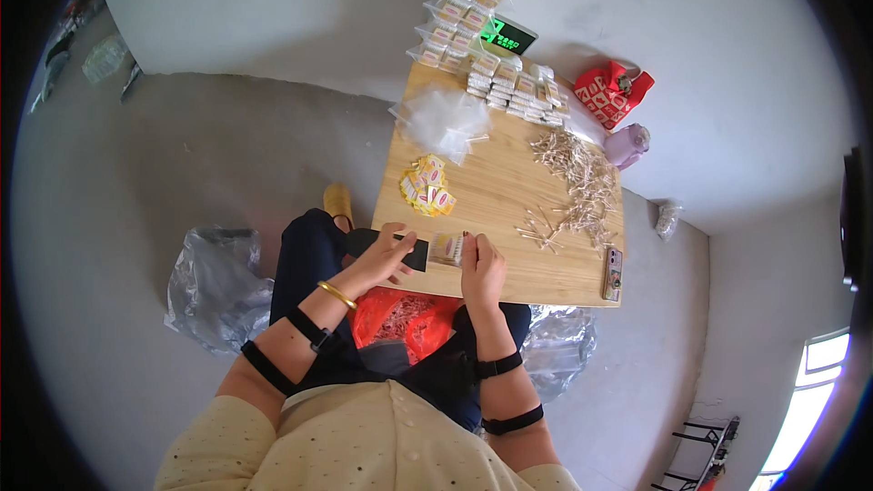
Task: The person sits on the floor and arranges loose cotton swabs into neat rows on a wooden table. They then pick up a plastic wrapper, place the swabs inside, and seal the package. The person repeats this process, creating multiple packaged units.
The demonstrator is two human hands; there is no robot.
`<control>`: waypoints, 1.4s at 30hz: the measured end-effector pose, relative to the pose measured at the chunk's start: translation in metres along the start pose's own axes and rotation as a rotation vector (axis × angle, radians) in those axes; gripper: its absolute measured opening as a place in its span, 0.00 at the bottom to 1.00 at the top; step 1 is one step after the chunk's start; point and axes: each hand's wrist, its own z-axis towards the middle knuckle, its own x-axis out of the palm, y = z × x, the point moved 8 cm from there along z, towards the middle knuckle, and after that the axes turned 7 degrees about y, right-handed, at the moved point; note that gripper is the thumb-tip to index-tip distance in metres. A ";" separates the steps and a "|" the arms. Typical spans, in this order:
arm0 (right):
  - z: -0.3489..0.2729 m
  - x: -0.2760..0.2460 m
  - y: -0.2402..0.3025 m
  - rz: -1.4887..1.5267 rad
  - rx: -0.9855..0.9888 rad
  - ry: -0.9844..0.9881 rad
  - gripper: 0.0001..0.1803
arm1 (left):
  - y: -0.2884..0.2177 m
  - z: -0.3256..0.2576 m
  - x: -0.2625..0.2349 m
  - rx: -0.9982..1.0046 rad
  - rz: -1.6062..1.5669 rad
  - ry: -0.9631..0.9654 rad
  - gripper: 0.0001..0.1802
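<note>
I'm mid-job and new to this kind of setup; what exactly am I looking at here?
No machine: a person works bare-handed, seen from above by a wide camera worn on the head, which bends straight edges. On the wooden table are loose cotton swabs, yellow cards, clear plastic bags, stacked filled packets and a phone. The right hand holds a small clear packet; the left hand is at a flat black piece beside it, its exact grip unclear.
</note>
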 end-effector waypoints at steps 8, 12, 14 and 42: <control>-0.001 0.025 -0.050 -0.323 -0.030 -0.001 0.16 | 0.042 -0.005 -0.016 -0.059 0.198 0.127 0.29; -0.005 0.002 -0.045 -0.232 0.060 -0.099 0.17 | 0.049 -0.007 -0.028 -0.040 0.124 0.058 0.26; -0.026 0.032 -0.086 -0.276 0.074 -0.056 0.18 | 0.047 -0.003 -0.017 0.016 0.173 0.108 0.26; -0.031 -0.154 0.127 0.453 -0.478 0.003 0.26 | -0.204 -0.154 0.106 1.189 0.982 -0.156 0.43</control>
